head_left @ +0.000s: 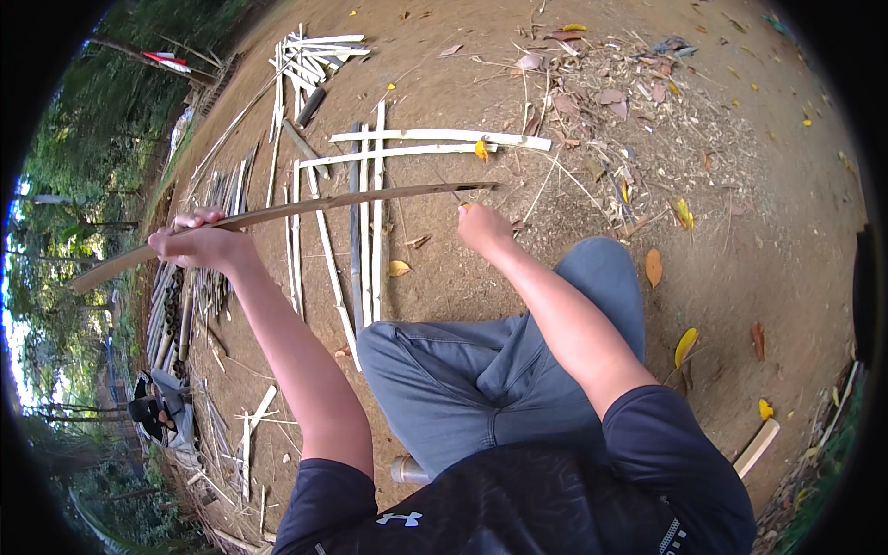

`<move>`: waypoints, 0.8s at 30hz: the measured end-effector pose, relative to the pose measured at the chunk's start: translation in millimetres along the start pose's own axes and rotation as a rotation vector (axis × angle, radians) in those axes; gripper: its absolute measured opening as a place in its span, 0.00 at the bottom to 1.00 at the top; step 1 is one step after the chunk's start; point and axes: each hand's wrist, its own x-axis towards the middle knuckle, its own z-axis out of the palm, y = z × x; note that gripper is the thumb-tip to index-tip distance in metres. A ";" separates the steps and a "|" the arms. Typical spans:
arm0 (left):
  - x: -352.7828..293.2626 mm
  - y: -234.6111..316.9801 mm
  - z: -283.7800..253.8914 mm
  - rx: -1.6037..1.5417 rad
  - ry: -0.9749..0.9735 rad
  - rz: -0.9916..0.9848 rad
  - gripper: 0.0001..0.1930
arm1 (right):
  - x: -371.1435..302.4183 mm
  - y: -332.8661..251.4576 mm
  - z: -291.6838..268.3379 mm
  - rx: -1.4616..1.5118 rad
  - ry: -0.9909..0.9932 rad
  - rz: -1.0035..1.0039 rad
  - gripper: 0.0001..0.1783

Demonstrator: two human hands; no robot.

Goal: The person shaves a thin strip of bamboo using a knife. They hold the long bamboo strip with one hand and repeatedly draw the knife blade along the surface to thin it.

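My left hand (pixel 203 242) is closed around a long, slightly curved brown wooden strip (pixel 333 200) near its wider left end. The strip slants across in front of me above the ground, and its thin far end has a dark patch. Close under that end, my right hand (pixel 485 228) is closed in a fist. A thin, dark, blade-like piece sticks up from it toward the strip, like a narrow knife; its handle is hidden in my fingers. Whether the blade touches the strip I cannot tell.
Peeled pale sticks (pixel 378 222) lie crossed on the dirt beyond my knees, with a heap of sticks (pixel 319 57) farther off. Bundled poles (pixel 176 310) lie at left. Shavings and dry leaves (pixel 638 120) cover the ground at far right. A wood block (pixel 757 448) lies at right.
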 end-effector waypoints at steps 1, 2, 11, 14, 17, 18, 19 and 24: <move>-1.6 -0.2 1.6 0.013 0.014 0.001 0.15 | 1.8 0.4 3.6 0.104 -0.050 -0.111 0.24; -2.9 -0.7 2.4 0.017 0.017 0.024 0.15 | 2.4 -0.3 9.5 0.177 -0.083 -0.193 0.24; 14.1 -11.0 -6.9 0.064 0.055 0.017 0.17 | 17.5 10.6 31.1 0.091 0.003 0.060 0.23; 14.5 -14.4 -13.1 0.058 0.046 0.072 0.17 | 13.8 3.1 49.2 0.205 0.007 -0.301 0.23; 13.1 -13.7 -15.3 0.053 0.008 0.057 0.18 | 18.4 5.4 62.1 0.174 0.107 -0.408 0.21; 12.5 -13.2 -14.8 0.049 0.020 0.056 0.17 | 25.2 15.8 57.9 0.183 0.205 -0.355 0.21; 12.7 -11.7 -14.8 0.065 0.048 0.047 0.17 | 31.3 21.5 55.4 0.168 0.203 -0.217 0.21; 9.3 -9.9 -16.2 0.052 0.036 0.045 0.17 | 35.6 13.5 54.4 0.237 -0.008 -0.130 0.22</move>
